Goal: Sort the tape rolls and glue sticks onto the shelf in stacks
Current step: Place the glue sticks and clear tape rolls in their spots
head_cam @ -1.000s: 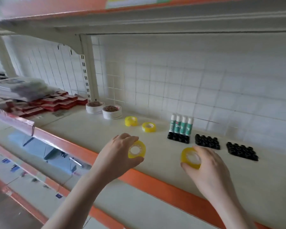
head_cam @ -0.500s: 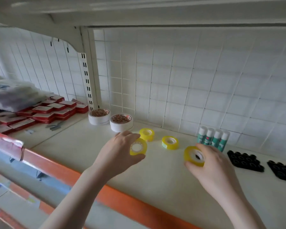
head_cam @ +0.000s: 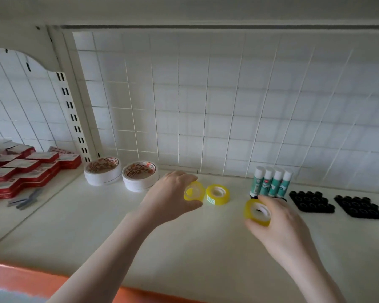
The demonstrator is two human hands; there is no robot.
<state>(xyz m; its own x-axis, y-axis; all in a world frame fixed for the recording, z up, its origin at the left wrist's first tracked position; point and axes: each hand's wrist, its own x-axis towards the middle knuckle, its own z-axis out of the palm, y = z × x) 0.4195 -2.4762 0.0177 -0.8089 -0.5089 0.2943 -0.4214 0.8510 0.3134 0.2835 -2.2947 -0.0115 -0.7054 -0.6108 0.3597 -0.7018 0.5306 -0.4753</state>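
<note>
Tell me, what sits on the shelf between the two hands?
In the head view, one yellow tape roll lies flat on the shelf between the left hand and right hand; each hand grips its own yellow roll.

Pretty sure this was a stationery shop, or at least the stationery aisle of some store. The giveaway was the retail shelf [head_cam: 184, 248] itself: cream metal with an orange front edge [head_cam: 20, 278], a slotted upright [head_cam: 74, 119] for adjustable brackets, and a white wire grid back panel [head_cam: 228, 95]. Stock was laid out in groups like merchandise, with stacks of small red boxes [head_cam: 24, 169] on the left, two piles of white tape rolls [head_cam: 120, 173], little yellow tape rolls [head_cam: 217, 194], a row of glue sticks [head_cam: 270, 182] standing upright, and black plastic trays [head_cam: 337, 204] on the right.
</note>
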